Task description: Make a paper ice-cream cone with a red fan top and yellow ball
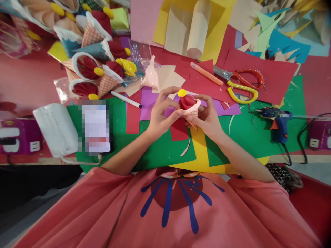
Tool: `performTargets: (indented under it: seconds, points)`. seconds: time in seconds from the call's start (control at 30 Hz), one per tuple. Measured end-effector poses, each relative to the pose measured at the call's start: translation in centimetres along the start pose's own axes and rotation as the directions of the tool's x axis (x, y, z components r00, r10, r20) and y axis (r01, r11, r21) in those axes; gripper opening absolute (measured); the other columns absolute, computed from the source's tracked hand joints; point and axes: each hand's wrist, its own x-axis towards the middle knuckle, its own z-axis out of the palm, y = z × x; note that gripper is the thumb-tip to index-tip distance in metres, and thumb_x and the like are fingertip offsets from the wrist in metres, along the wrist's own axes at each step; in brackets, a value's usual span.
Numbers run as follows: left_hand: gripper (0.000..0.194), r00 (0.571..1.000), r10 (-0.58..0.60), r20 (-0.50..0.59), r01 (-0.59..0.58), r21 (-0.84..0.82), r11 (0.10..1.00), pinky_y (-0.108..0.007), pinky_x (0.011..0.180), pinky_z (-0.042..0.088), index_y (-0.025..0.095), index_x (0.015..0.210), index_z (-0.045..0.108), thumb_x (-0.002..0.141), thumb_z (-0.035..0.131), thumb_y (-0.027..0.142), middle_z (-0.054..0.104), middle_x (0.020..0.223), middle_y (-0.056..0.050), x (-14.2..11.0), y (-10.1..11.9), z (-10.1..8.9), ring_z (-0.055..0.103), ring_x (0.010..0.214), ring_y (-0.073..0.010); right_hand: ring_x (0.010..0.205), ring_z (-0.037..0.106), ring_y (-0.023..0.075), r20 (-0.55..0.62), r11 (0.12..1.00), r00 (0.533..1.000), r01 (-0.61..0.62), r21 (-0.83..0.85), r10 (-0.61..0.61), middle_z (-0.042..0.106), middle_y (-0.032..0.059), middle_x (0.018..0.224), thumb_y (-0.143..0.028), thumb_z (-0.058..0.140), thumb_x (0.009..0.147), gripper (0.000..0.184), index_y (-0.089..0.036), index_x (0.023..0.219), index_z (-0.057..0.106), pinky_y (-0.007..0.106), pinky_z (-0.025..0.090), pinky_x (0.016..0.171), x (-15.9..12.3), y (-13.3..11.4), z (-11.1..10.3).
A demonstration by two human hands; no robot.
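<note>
Between my two hands, above the paper-covered table, is a small paper cone (191, 117) with an orange checked pattern. It has a white rim (192, 107), red folded paper inside and a yellow oval piece (182, 93) at the top. My left hand (165, 112) pinches the rim from the left, thumb on the front, other fingers curved behind. My right hand (205, 119) grips the cone's lower right side, its thumb across the front. Parts of the right fingers are hidden behind the cone. Purple paper (151, 108) lies just behind the hands.
Several finished-looking cones (106, 82) are heaped at the back left. A phone (95, 127) and white power bank (55, 129) lie left. Orange-and-yellow-handled scissors (241, 84) and an orange marker (207, 73) lie behind. A blue glue gun (280, 127) with its cord is at right; paper scraps (274, 34) lie beyond.
</note>
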Motion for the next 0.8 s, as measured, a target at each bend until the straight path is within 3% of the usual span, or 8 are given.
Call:
performTargets:
  seconds: [0.2,0.37,0.53,0.67,0.8]
  points:
    - [0.03,0.999,0.002,-0.045,-0.001,0.039,0.999,-0.051,0.108,0.05,0.026,0.095,0.058,0.093,0.053,0.056,0.061,0.125,-0.003,0.0,-0.1,0.1,0.059,0.124,-0.0238,0.067,0.066,0.0147,-0.002,0.998,1.0,0.03,-0.055,-0.03,0.068,-0.0003,0.098,-0.055,0.081,0.07,0.069,-0.033,0.123,0.042,0.034,0.06,0.063,-0.1,-0.6,-0.1]
    - [0.023,0.992,0.119,-0.036,-0.112,0.142,0.984,-0.047,0.106,0.052,0.028,0.095,0.061,0.093,0.056,0.051,0.06,0.127,-0.003,0.0,0.3,-0.1,0.059,0.123,-0.0225,0.09,0.071,0.0211,-0.023,0.991,0.997,0.064,-0.121,-0.067,0.065,0.0047,0.121,-0.052,0.079,0.074,0.063,-0.033,0.124,0.046,0.037,0.062,0.072,-0.3,-0.1,-0.1]
    - [0.021,0.995,0.097,-0.021,-0.092,0.177,0.98,-0.046,0.109,0.049,0.027,0.09,0.062,0.094,0.054,0.046,0.059,0.131,-0.003,-0.1,0.2,-0.1,0.057,0.125,-0.0234,0.115,0.065,0.0264,-0.057,0.978,0.991,0.112,-0.178,-0.124,0.06,0.0068,0.132,-0.049,0.08,0.074,0.061,-0.032,0.121,0.046,0.042,0.063,0.087,-0.4,0.6,-0.3]
    - [0.02,0.994,0.103,0.045,-0.109,0.154,0.982,-0.05,0.111,0.046,0.028,0.091,0.064,0.094,0.055,0.045,0.056,0.139,-0.002,-0.2,0.0,-0.3,0.056,0.127,-0.0252,0.114,0.065,0.027,-0.065,0.957,0.986,0.133,-0.256,-0.155,0.059,0.0087,0.131,-0.049,0.079,0.075,0.059,-0.03,0.12,0.046,0.046,0.062,0.088,-0.3,0.8,-0.4]
    - [0.016,0.99,0.138,0.026,-0.14,0.216,0.966,-0.048,0.105,0.05,0.027,0.093,0.061,0.095,0.053,0.041,0.058,0.136,-0.003,0.0,0.3,-0.3,0.058,0.124,-0.024,0.118,0.063,0.0272,-0.047,0.934,0.973,0.201,-0.294,-0.224,0.057,0.0085,0.134,-0.047,0.078,0.075,0.06,-0.029,0.123,0.046,0.044,0.062,0.087,-0.2,1.0,-0.5]
